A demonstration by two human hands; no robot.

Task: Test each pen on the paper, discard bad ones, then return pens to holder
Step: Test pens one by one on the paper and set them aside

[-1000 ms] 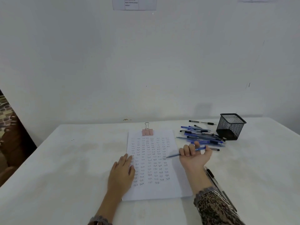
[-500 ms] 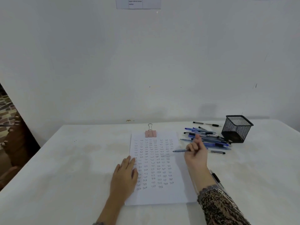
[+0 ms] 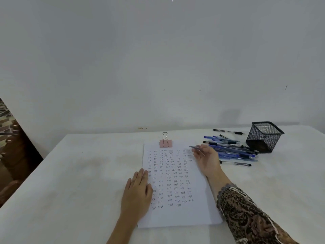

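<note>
White table (image 3: 88, 173): pen (image 3: 196, 148) pinched in right hand (image 3: 206, 159).

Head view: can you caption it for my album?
Pen testing: right hand holds a pen by the paper; left hand rests on it.

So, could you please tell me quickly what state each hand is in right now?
Left hand: open, resting flat on the white handwritten paper sheet.
Right hand: fingers holding a slim blue plastic pen.
</note>
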